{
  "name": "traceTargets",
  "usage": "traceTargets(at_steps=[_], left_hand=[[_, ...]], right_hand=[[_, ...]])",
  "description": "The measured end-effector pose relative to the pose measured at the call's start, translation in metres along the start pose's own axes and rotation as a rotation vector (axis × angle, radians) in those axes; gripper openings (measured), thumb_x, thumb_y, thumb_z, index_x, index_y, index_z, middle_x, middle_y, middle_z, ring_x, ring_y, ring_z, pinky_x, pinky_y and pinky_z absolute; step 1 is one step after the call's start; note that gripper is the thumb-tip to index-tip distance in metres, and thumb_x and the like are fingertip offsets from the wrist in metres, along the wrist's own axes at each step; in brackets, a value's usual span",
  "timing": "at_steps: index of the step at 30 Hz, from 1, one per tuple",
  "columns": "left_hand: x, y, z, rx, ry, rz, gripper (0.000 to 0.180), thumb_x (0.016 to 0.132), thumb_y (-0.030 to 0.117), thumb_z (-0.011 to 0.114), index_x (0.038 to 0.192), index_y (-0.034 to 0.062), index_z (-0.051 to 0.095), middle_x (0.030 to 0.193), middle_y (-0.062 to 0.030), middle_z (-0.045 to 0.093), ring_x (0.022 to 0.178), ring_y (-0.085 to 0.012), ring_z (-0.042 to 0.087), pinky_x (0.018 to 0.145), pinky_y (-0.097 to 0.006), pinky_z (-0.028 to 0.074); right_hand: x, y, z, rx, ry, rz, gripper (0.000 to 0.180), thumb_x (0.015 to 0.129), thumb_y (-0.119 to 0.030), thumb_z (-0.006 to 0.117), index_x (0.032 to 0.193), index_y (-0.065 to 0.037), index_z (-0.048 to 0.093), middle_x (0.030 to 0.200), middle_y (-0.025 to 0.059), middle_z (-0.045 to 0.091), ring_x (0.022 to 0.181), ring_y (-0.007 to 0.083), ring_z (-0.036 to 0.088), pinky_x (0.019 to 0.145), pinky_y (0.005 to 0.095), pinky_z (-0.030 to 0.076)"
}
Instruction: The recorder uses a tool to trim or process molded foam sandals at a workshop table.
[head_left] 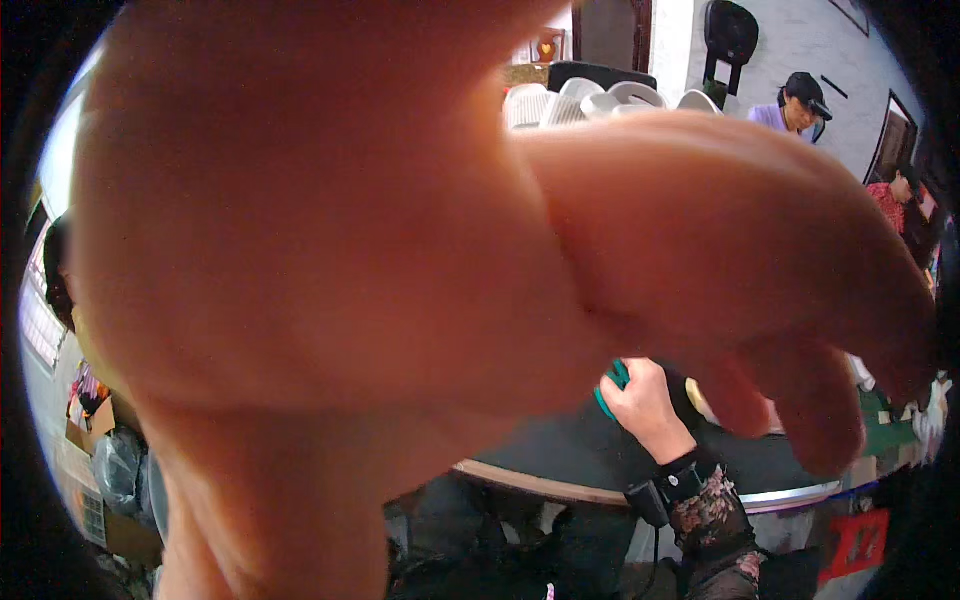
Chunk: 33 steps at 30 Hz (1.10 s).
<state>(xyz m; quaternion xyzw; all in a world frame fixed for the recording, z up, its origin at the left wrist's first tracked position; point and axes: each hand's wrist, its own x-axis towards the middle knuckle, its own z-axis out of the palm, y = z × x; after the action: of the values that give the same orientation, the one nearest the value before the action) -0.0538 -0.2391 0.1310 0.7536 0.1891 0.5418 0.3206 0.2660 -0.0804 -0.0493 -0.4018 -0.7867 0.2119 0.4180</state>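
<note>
My left hand [380, 250] fills most of the view, very close and blurred. Its palm is in the middle. Several bent fingers hang apart at the right with nothing seen between them, while the upper part runs out of view. Farther down, my right hand [650, 410] is closed around a small teal-green thing [613, 384], mostly hidden, whose kind I cannot make out. A black lace sleeve with flowers [715, 510] and a dark wrist strap [683, 476] show on that arm. The right hand is over a dark tabletop [560, 450].
Pale grey slippers [585, 103] are piled beyond my left hand. Two people in dark caps, one in lilac [768, 117] and one in red [886, 205], are at the far right. Cartons [98, 425] and a plastic-wrapped bundle [120, 470] stand at left. My left hand hides much of the table.
</note>
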Motion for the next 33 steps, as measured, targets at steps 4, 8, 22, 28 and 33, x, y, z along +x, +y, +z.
traceTargets(at_steps=[4, 8, 22, 28, 33], left_hand=[[0.002, 0.012, -0.030, -0.026, -0.008, -0.107, 0.103, 0.075, 0.058, 0.066, 0.138, -0.0118, 0.023, 0.093, -0.0251, 0.066, 0.081, -0.0265, 0.065, 0.076, -0.033, 0.053], [0.077, -0.056, 0.106, -0.052, -0.009, -0.187, 0.107, 0.073, 0.061, 0.066, 0.139, -0.0115, 0.022, 0.092, -0.0248, 0.066, 0.079, -0.0263, 0.065, 0.075, -0.033, 0.053], [-0.085, -0.189, -0.207, 0.743, 0.681, -0.876, 0.030, 0.090, 0.024, 0.056, 0.106, -0.0009, 0.061, 0.076, -0.0013, 0.058, 0.061, -0.0076, 0.050, 0.051, -0.022, 0.038], [-0.117, -0.236, -0.255, 0.743, 0.925, -0.843, 0.028, 0.087, 0.023, 0.058, 0.101, -0.0002, 0.063, 0.075, -0.0023, 0.057, 0.060, -0.0095, 0.049, 0.053, -0.024, 0.038], [-0.101, -0.260, -0.255, 0.951, 0.835, -0.805, 0.037, 0.083, 0.025, 0.061, 0.105, -0.0046, 0.061, 0.090, -0.0114, 0.064, 0.078, -0.0195, 0.058, 0.070, -0.032, 0.045]], right_hand=[[0.002, -0.008, -0.009, -0.101, 0.025, -0.105, 0.038, 0.078, -0.010, 0.062, 0.114, -0.001, 0.054, 0.095, 0.0238, 0.062, 0.088, 0.0379, 0.063, 0.075, 0.0396, 0.050], [0.004, 0.001, -0.003, -0.064, -0.027, -0.042, 0.039, 0.078, -0.010, 0.063, 0.114, -0.001, 0.053, 0.091, 0.0226, 0.062, 0.082, 0.0356, 0.063, 0.072, 0.0384, 0.050], [-0.003, 0.003, 0.004, 0.169, -0.097, 0.149, 0.040, 0.076, -0.007, 0.064, 0.114, 0.000, 0.053, 0.085, 0.0205, 0.062, 0.077, 0.0302, 0.065, 0.069, 0.0360, 0.050], [-0.002, 0.006, 0.003, 0.162, -0.095, 0.166, 0.041, 0.076, -0.006, 0.063, 0.115, 0.000, 0.053, 0.087, 0.0201, 0.063, 0.078, 0.0276, 0.065, 0.070, 0.0342, 0.051], [0.000, 0.009, 0.001, 0.069, -0.108, 0.121, 0.039, 0.078, 0.001, 0.057, 0.116, 0.003, 0.050, 0.084, 0.0135, 0.066, 0.079, 0.0180, 0.067, 0.071, 0.0299, 0.052]])
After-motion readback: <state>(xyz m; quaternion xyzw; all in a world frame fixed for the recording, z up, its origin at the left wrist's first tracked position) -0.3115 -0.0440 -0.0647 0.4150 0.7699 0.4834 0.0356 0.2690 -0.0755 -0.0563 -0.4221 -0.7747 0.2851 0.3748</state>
